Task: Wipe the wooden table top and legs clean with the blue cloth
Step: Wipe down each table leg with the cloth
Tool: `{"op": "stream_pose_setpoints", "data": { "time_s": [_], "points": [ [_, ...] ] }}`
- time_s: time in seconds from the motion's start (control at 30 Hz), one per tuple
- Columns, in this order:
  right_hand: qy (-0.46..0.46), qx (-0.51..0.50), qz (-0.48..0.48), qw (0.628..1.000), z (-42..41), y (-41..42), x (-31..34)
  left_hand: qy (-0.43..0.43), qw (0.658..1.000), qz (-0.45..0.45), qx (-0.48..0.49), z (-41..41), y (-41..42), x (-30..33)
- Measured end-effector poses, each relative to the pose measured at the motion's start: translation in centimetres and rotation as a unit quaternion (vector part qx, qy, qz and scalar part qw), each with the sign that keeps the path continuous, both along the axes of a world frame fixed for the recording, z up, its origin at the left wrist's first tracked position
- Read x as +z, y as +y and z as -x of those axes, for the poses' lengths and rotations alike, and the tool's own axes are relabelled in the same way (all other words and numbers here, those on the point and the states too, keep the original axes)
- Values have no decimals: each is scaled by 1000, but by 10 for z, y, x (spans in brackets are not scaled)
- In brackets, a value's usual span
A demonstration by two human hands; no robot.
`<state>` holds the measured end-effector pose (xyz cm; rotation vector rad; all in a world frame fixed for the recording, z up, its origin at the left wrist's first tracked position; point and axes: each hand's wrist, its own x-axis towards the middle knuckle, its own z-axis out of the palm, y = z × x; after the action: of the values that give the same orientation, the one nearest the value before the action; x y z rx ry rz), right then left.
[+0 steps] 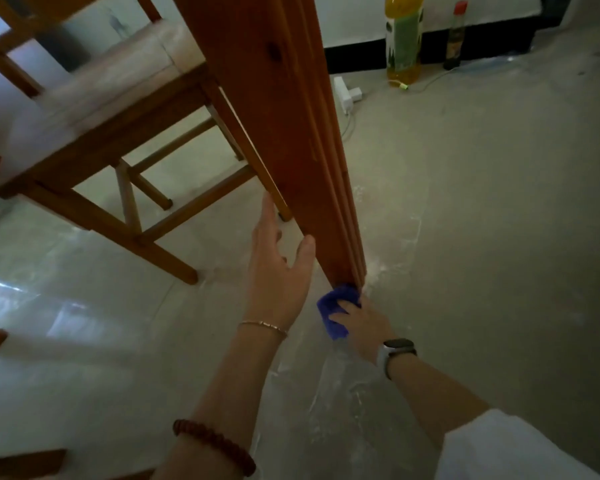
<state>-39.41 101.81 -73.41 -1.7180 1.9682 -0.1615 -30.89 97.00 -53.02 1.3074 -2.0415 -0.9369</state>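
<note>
A reddish wooden table leg [291,133] runs from the top centre down to the floor at mid-frame. At its foot my right hand [359,323] presses the crumpled blue cloth [335,306] against the base of the leg. My left hand [278,268] rests on the leg's left face just above, fingers spread along the wood, thumb on the front edge. The table top is out of view.
A wooden chair [94,140] stands close on the left, its legs on the pale floor. Against the far wall stand a tall yellow-green bottle [404,39] and a dark bottle [455,36]. A white power strip [345,93] with cables lies nearby.
</note>
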Motion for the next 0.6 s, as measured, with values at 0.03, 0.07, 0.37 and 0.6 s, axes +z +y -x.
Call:
{"op": "stream_pose_setpoints", "data": {
  "time_s": [0.03,0.07,0.37,0.6],
  "points": [
    [-58,-36,-11,998,-1,8,0,-6,1000,-18,25,-5,4,-7],
    [-109,-77,8,991,-2,16,-1,-15,998,-35,49,-10,10,-14],
    [-323,-316,144,880,-4,48,50,-66,987,-70,132,-33,57,-13],
    [-351,-347,194,848,-17,76,144,-72,993,2,95,-43,103,39]
  ]
}}
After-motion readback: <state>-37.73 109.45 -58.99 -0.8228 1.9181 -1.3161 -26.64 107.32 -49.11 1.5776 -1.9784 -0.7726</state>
